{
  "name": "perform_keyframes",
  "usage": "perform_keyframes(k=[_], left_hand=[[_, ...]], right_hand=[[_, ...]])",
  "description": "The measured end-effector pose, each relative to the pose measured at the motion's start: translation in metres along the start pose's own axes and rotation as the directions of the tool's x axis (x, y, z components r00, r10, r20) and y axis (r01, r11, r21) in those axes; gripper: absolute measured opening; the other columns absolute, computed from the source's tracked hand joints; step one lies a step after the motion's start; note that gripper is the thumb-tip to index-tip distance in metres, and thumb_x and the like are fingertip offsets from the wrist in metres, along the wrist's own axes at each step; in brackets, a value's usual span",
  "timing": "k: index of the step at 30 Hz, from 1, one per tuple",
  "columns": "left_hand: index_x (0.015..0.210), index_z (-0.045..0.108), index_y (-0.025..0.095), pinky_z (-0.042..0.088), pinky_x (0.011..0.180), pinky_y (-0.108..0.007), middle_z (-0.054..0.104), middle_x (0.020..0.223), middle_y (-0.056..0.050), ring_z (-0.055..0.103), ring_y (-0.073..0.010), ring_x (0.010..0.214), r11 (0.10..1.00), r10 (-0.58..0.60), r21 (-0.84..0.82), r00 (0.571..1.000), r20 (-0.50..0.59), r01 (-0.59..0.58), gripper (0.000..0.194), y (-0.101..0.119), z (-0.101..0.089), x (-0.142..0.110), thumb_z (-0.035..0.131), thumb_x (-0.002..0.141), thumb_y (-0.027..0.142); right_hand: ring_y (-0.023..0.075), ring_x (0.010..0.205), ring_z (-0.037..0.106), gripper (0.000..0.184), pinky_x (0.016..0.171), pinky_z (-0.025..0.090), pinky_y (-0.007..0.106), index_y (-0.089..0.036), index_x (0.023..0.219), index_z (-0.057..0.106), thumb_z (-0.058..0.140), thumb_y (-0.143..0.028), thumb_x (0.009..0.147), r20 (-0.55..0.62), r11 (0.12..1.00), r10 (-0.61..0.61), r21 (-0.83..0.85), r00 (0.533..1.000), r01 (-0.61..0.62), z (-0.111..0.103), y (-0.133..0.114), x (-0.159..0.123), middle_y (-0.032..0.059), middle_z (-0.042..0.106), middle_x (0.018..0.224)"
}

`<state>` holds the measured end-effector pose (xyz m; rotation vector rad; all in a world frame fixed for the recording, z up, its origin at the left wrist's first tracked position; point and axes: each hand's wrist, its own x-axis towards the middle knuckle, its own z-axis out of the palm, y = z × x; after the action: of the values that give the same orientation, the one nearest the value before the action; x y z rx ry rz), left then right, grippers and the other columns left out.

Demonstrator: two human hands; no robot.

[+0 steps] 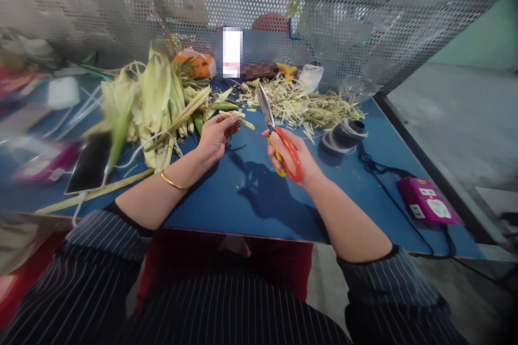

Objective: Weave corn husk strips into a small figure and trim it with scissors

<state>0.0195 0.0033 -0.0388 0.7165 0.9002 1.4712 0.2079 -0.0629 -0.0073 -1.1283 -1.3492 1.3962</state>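
My left hand (216, 137) pinches a short strip of pale corn husk (246, 123) above the blue table (243, 202). My right hand (293, 156) is wrapped round the handles of scissors (289, 152), one red and one yellow. The scissor blades point up and away, apart from the strip. Left of my left hand lies a big pile of long pale-green corn husks (151, 97). Beyond my right hand is a heap of small cut husk pieces (291, 99).
Right of my right hand sits a black and white spool (343, 136); a purple box (429, 200) with black cables is near the right edge. A cabled phone (89, 164) lies left. Behind are a lit screen (232, 51), an orange packet (198, 64) and a perforated metal panel (259, 8).
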Motion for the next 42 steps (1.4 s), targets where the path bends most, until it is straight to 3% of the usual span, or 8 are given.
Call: perform_keyframes(k=[4,8,12,20,31,42], left_hand=[[0.071,0.068,0.017,0.054,0.072,-0.025,0.071,0.076,0.000,0.067,-0.0108,0.067,0.997,0.082,0.009,0.996,0.023,-0.082,0.020,0.003,0.000,0.001,0.086,0.061,0.021],[0.072,0.066,0.020,0.055,0.071,-0.024,0.070,0.073,0.002,0.067,-0.0111,0.067,0.976,0.211,0.061,0.978,-0.009,-0.210,0.021,0.004,-0.001,0.003,0.085,0.063,0.022],[0.075,0.063,0.022,0.054,0.071,-0.023,0.070,0.075,0.003,0.066,-0.0098,0.066,0.960,0.265,0.102,0.963,-0.040,-0.260,0.019,0.005,0.000,0.004,0.081,0.069,0.019],[0.077,0.057,0.022,0.052,0.067,-0.023,0.066,0.067,0.004,0.062,-0.0096,0.062,0.938,0.326,0.118,0.945,0.011,-0.325,0.025,0.004,0.001,0.003,0.079,0.071,0.013],[0.075,0.059,0.020,0.051,0.064,-0.022,0.065,0.068,0.004,0.063,-0.0098,0.064,0.848,0.460,0.241,0.882,0.105,-0.471,0.022,-0.004,-0.010,0.014,0.078,0.068,0.013],[0.073,0.060,0.019,0.054,0.070,-0.025,0.069,0.075,0.001,0.066,-0.0115,0.069,0.877,0.416,0.204,0.901,0.127,-0.434,0.021,-0.001,-0.009,0.016,0.078,0.064,0.013]], right_hand=[[0.0036,0.039,0.043,0.047,0.038,0.031,0.021,-0.019,0.099,0.060,0.063,-0.063,0.083,0.121,0.999,0.018,0.029,0.993,-0.022,-0.001,-0.001,-0.003,-0.0048,0.054,0.066],[0.0041,0.042,0.044,0.049,0.040,0.033,0.022,-0.017,0.101,0.060,0.059,-0.064,0.086,0.282,0.988,0.078,0.104,0.956,-0.111,0.000,-0.003,-0.008,-0.0037,0.056,0.068],[0.0043,0.041,0.043,0.048,0.040,0.033,0.022,-0.018,0.102,0.061,0.054,-0.064,0.089,0.339,0.980,0.109,0.119,0.934,-0.157,-0.001,-0.002,-0.008,-0.0033,0.056,0.068],[0.0048,0.041,0.043,0.047,0.038,0.034,0.021,-0.018,0.103,0.062,0.054,-0.062,0.090,0.368,0.967,0.143,0.145,0.919,-0.209,0.001,0.003,-0.006,-0.0030,0.055,0.067],[0.0047,0.039,0.045,0.049,0.036,0.034,0.020,-0.015,0.101,0.060,0.051,-0.062,0.092,0.392,0.953,0.162,0.175,0.906,-0.246,-0.005,0.004,-0.003,-0.0027,0.055,0.065],[0.0044,0.038,0.043,0.053,0.035,0.035,0.020,-0.015,0.100,0.059,0.047,-0.066,0.092,0.424,0.941,0.188,0.180,0.886,-0.287,-0.006,0.000,-0.002,-0.0033,0.054,0.065]])
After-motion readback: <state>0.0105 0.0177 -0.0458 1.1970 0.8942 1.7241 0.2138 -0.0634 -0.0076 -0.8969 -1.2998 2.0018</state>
